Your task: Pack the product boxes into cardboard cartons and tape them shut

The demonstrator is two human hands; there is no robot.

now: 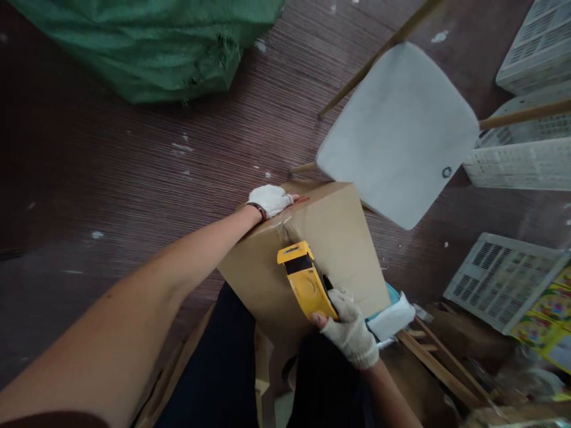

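A brown cardboard box [339,238] is tilted in front of my legs. My left hand [270,201], in a white fingerless glove, lies with fingers stretched out on the box's far side. My right hand [348,327], gloved the same way, is wrapped around a yellow tape dispenser [307,285]. The dispenser's front end is over the box's near face, just below the edge between the two faces. A strip of clear tape [285,226] shines at that edge, above the dispenser. The fingers of my right hand are partly hidden behind the dispenser.
A white chair [401,131] with wooden legs stands just beyond the box. White plastic crates [504,279] are at the right, by colourful yellow packages [546,315]. A green sack [169,47] lies at the top left. Scraps dot the dark floor [147,178].
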